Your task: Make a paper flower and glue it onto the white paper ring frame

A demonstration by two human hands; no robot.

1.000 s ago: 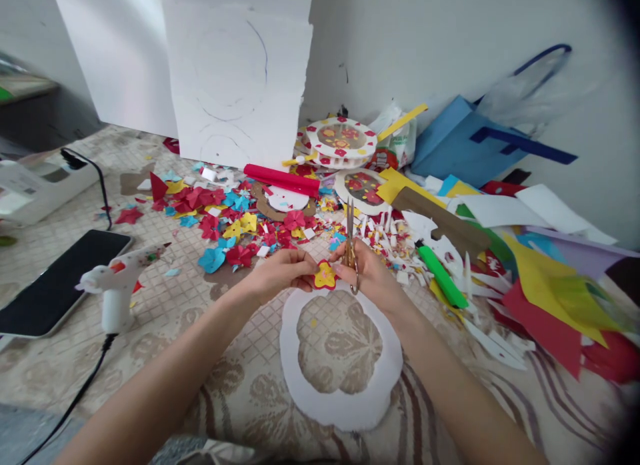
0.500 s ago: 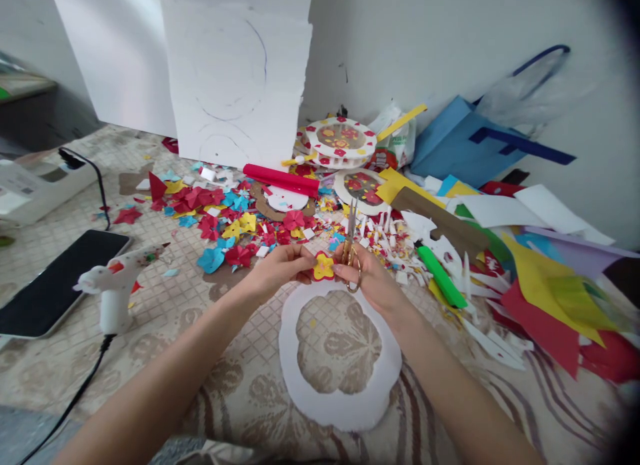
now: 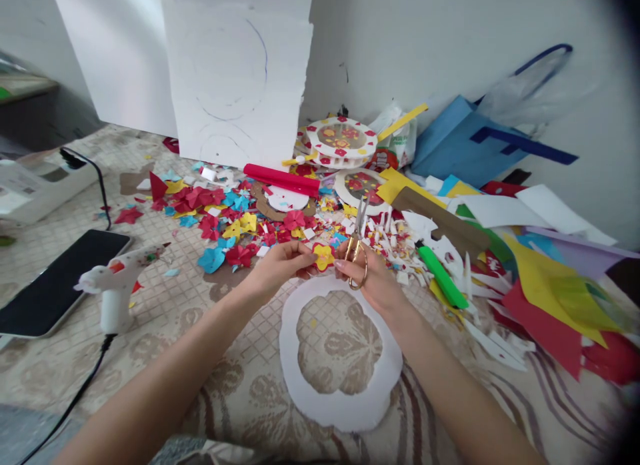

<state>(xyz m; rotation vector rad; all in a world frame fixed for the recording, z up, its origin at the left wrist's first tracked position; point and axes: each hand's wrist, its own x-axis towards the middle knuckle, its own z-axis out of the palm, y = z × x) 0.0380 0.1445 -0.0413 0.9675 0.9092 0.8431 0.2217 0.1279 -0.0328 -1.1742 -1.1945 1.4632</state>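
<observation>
A small red-and-yellow paper flower [image 3: 324, 257] is pinched at its left edge by my left hand [image 3: 283, 265]. My right hand [image 3: 373, 275] is closed around gold-handled scissors [image 3: 357, 248], whose blades point up and away from me. Its thumb tip sits at or very near the flower's right edge; whether it touches cannot be made out. Below both hands lies a white ring [image 3: 295, 378] with a scalloped inner opening, flat on the patterned tablecloth.
Loose paper flowers [image 3: 200, 198] and scraps cover the middle. A white glue gun [image 3: 115, 291] and a black-screened phone [image 3: 60, 278] are at left. Coloured sheets [image 3: 543, 278], a green roll [image 3: 443, 276] and a blue bag [image 3: 460, 141] lie right. Behind stand white boards [image 3: 235, 71] and decorated rings [image 3: 343, 141].
The scissors have tilted to the right in my right hand, which has shifted slightly right. The flower has turned and risen a little, with my left hand still pinching it.
</observation>
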